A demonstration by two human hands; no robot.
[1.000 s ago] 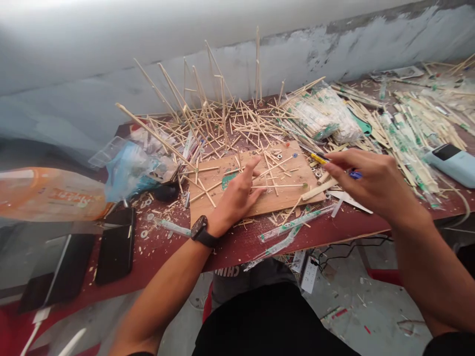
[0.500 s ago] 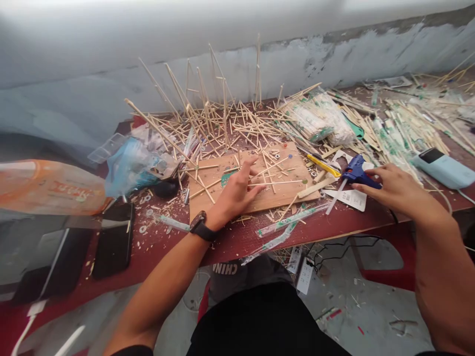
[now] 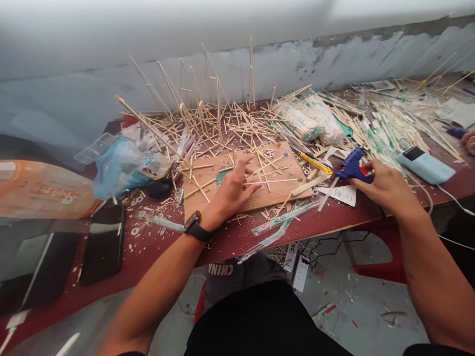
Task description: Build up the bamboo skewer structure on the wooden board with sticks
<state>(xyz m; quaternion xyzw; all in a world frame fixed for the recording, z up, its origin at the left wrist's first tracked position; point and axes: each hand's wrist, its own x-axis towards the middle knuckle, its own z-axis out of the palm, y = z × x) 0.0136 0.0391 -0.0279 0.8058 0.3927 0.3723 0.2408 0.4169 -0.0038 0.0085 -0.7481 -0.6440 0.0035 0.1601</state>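
Note:
My left hand [image 3: 233, 188], with a black watch on its wrist, is over the wooden board [image 3: 200, 200]. Its thumb and fingers are curved and apart near thin sticks joined in a crossing shape; whether a fingertip touches a stick is hard to see. At the table's right front my right hand [image 3: 384, 185] has its fingers on the handle of a blue glue gun [image 3: 351, 165], whose clear glue stick points toward the front edge. A yellow cutter [image 3: 315, 163] lies between the board and the glue gun.
Many sticks [image 3: 237, 123] lie and stand along the wall. A light blue device [image 3: 426, 164] is at right, a phone [image 3: 104, 247] and orange plastic package [image 3: 44, 190] at left. Another person's hand [image 3: 470, 142] shows at the right edge. Wrapped sticks [image 3: 285, 220] lie in front.
The view has shifted slightly right, bringing another person's hand into sight. Red now shows on the glue gun beside my right fingers. My left hand keeps its pose over the board.

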